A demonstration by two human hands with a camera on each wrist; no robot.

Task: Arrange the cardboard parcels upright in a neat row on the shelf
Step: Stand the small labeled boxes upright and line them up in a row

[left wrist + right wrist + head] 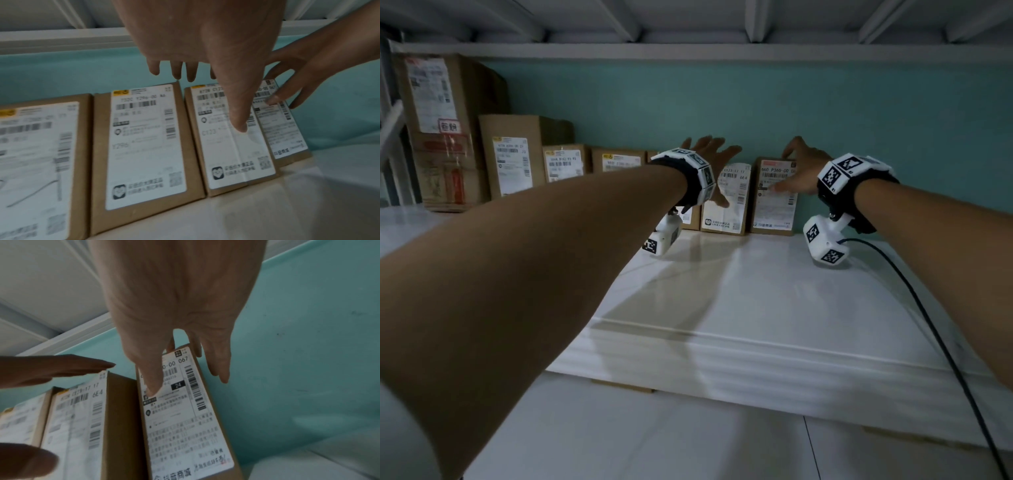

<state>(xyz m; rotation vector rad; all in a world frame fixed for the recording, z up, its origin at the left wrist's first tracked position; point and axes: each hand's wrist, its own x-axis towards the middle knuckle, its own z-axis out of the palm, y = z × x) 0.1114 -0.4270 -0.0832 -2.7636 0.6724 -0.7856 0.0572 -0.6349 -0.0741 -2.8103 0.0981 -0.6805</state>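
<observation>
— Where both forearms reach in over the white shelf (pixel 756 291), how do the hands stand?

— The left hand (pixel 714 164) is spread, fingers straight and apart above the top edges of the parcels, its thumb lying in front of the second parcel from the right (pixel 230 146); whether the thumb touches the label cannot be told. The right hand (pixel 799 171) has its thumb laid on the label of the end parcel (pixel 774 198) and its fingers reaching over the top and far side. Fingers are only lightly bent; a firm grip cannot be confirmed.

— And the shelf's contents?

— Cardboard parcels stand upright in a row against the teal back wall (pixel 859 120), labels facing out. From the hands, the row runs toward nine o'clock: a third small parcel (pixel 144 146), further small ones, a medium box (pixel 517 154), then a tall box (pixel 445 130) at the far end. A black cable (pixel 928 325) trails toward five o'clock from the right wrist.
</observation>
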